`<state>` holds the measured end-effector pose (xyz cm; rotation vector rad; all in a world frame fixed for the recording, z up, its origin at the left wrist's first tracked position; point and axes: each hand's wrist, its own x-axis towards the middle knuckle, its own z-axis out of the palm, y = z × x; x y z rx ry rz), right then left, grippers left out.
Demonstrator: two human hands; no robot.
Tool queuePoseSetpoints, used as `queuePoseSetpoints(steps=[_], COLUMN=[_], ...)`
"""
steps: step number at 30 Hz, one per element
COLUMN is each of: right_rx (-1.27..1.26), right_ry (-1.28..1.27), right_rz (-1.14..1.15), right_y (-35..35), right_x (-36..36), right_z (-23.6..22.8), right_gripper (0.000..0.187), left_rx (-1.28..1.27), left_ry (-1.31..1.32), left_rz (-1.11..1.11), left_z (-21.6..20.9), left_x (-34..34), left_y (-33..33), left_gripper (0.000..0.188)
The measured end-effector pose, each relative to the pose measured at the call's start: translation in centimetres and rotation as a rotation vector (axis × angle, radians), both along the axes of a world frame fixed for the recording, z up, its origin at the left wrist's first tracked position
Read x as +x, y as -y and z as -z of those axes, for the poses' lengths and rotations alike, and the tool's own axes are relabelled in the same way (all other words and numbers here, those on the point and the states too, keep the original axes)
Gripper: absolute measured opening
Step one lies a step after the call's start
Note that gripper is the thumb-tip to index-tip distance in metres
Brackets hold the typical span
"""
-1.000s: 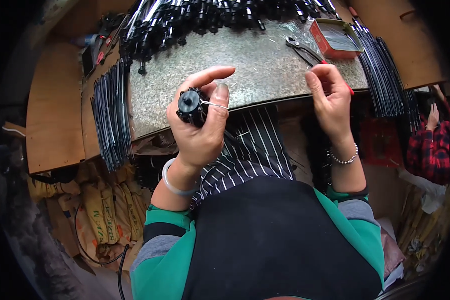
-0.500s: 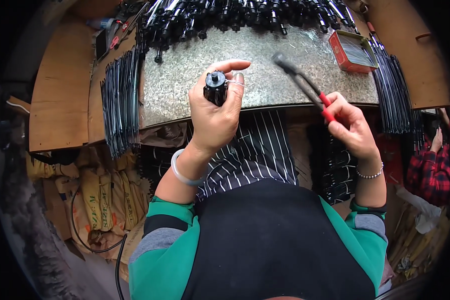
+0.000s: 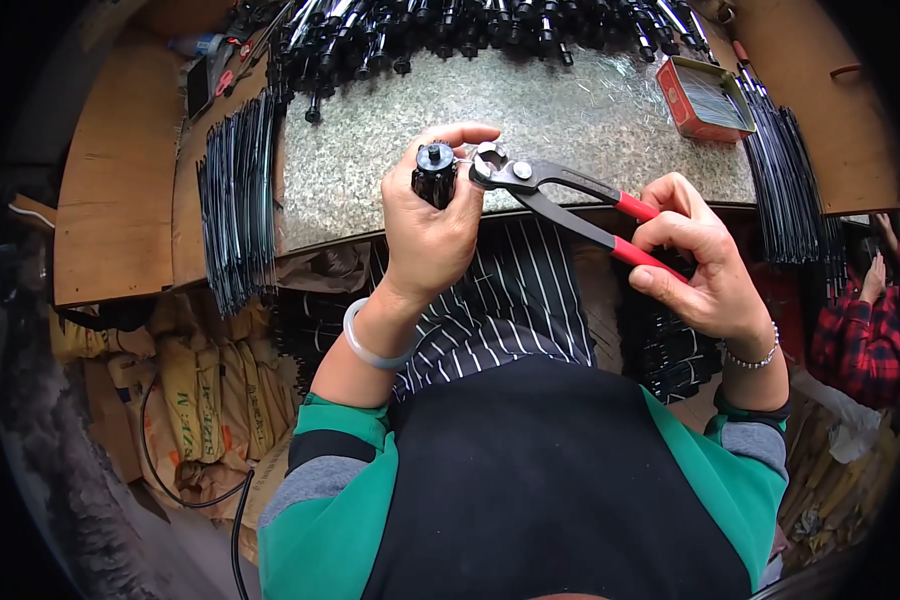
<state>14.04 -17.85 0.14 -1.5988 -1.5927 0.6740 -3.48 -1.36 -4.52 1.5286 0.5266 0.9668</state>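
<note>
My left hand (image 3: 432, 225) is closed round a black umbrella-frame-like hub (image 3: 435, 170), a round cap with a short stud on top and dark ribs below. A thin pale wire (image 3: 462, 161) sticks out beside my left thumb. My right hand (image 3: 698, 260) grips the red handles of a pair of end-cutting pincers (image 3: 550, 182). The handles are spread and the jaws stand apart at the wire, right by the left thumb tip. Whether the jaws touch the wire I cannot tell.
Many black-tipped metal rods (image 3: 450, 25) are heaped at the table's far edge. Bundles of dark thin ribs (image 3: 240, 200) hang at the left, others (image 3: 785, 175) at the right. A red tin (image 3: 705, 100) holds thin wires. Another person's plaid sleeve (image 3: 858, 340) shows at far right.
My right hand has lowered slightly, bringing the pincers left and down to the wire at the left thumb. Their handles have spread apart. The left hand has barely moved.
</note>
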Motion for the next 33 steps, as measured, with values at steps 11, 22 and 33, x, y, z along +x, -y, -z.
queuePoseSetpoints(steps=[11, 22, 33], right_rx=[-0.637, -0.880, -0.870], right_ry=[-1.002, -0.571, -0.934], right_rz=[-0.330, -0.154, -0.486], right_y=[0.3, 0.3, -0.1], right_x=[-1.0, -1.1, -0.2], right_z=[1.2, -1.0, 1.5], right_gripper=[0.025, 0.040, 0.038], left_rx=[0.166, 0.057, 0.184], left_ry=[0.036, 0.039, -0.043], left_rz=[0.185, 0.188, 0.232], left_z=[-1.0, -1.3, -1.5], left_x=[-0.8, -1.2, -1.0], left_y=[0.1, 0.6, 0.2], left_gripper=[0.022, 0.017, 0.022])
